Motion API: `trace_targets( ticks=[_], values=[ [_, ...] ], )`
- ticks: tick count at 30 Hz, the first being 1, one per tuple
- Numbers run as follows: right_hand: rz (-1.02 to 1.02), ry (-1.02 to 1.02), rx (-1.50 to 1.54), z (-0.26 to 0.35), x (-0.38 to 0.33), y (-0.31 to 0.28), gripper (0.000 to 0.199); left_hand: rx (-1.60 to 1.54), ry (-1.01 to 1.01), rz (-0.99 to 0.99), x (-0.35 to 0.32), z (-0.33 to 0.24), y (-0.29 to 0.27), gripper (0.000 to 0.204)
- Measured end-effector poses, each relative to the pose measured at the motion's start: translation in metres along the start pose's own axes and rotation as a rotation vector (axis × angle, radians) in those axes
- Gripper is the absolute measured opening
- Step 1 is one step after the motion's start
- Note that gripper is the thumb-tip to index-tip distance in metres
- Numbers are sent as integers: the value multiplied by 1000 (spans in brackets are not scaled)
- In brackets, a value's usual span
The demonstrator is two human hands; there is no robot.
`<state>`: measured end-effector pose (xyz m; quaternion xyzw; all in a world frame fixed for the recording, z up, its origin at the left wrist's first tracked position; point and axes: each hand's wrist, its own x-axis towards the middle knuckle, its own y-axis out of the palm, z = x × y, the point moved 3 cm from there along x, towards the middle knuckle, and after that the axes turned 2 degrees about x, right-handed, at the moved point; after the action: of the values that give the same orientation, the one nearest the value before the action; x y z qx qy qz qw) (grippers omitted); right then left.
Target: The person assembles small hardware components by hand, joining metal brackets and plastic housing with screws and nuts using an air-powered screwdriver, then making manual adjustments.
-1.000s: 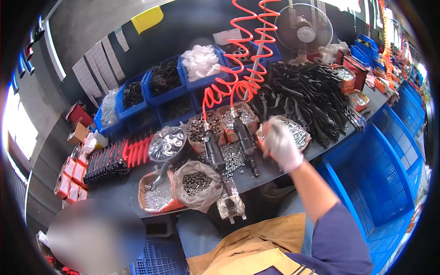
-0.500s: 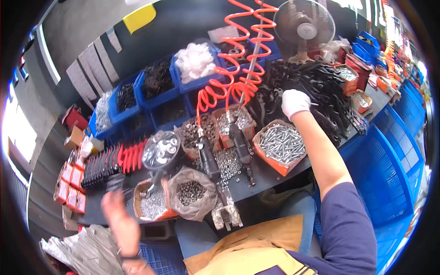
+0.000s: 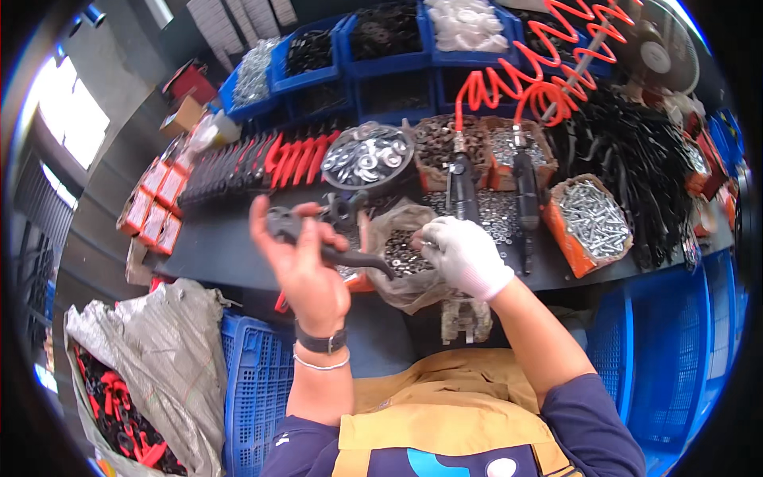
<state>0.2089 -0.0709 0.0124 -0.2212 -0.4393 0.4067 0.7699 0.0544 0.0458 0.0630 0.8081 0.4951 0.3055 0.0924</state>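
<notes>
Held up a black lever (image 3: 334,250) in the bare left hand (image 3: 306,266), with fingers closed tight round its thick end and its thin end pointing right. Kept it in the air over the near edge of the dark table (image 3: 222,238), not resting on anything

Reached with the gloved right hand (image 3: 465,254) into a clear bag of small metal rings (image 3: 401,254) just beside the lever tip. Looked pinched at the fingertips, maybe on one small ring, but could not tell for sure

Seemed early in the work on this lever: picked up and ready, with no small piece seen on it yet. Left plenty to do, going by the big heap of black levers (image 3: 636,167) at the far right

Had little open room. Sat close behind the hands: a round bowl of washers (image 3: 367,155), two power tools (image 3: 461,179) lying on loose nuts, and a box of screws (image 3: 592,219) further right. Hung an orange coiled hose (image 3: 540,79) above the tools. Lined the left of the table with red and black parts (image 3: 262,163). Found bare table only at the near left. Stood a blue crate (image 3: 254,381) and a grey sack (image 3: 159,350) low on the left, under the table edge
</notes>
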Motion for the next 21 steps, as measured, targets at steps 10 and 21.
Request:
trace_targets(
  ticks=[10, 21],
  values=[
    [276, -50, -333, 7, 23, 53, 11, -76, -244, 89, -27, 15, -42, 52],
    [1, 486, 252, -1, 21, 15, 14, -368, -714, 85, -59, 58, -6, 49]
  ],
)
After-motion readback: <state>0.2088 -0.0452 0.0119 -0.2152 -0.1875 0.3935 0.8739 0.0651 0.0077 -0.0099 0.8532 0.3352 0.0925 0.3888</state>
